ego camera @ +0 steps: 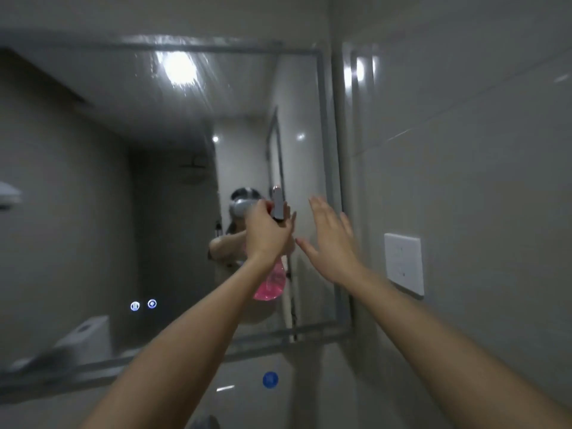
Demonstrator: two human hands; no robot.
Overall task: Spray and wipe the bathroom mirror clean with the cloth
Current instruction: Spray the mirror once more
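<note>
- Two small lit round icons (143, 305) glow on the glass at about 8 o'clock, side by side.
- The mirror (93, 181) fills the left and centre of the view, its grey frame running along the top, right and bottom edges; streaks of wet show near the reflected ceiling light at 11 o'clock.
- The left hand (266, 233), just right of centre, is raised before the glass with its fingers curled round the neck of a spray bottle (272, 281); the pink body hangs below the wrist and the pale grey head stands above the knuckles.
- The right hand (332, 243), just beside the left at its 3 o'clock, is held up flat with its fingers straight and slightly spread, gripping nothing; whether it touches the glass cannot be told.
- A white wall plate (404, 263) sits on the grey tiled wall at 3 o'clock, right of the mirror frame.
- A round blue spot (270, 380) lies below the mirror at 6 o'clock.
- No cloth can be made out.
</note>
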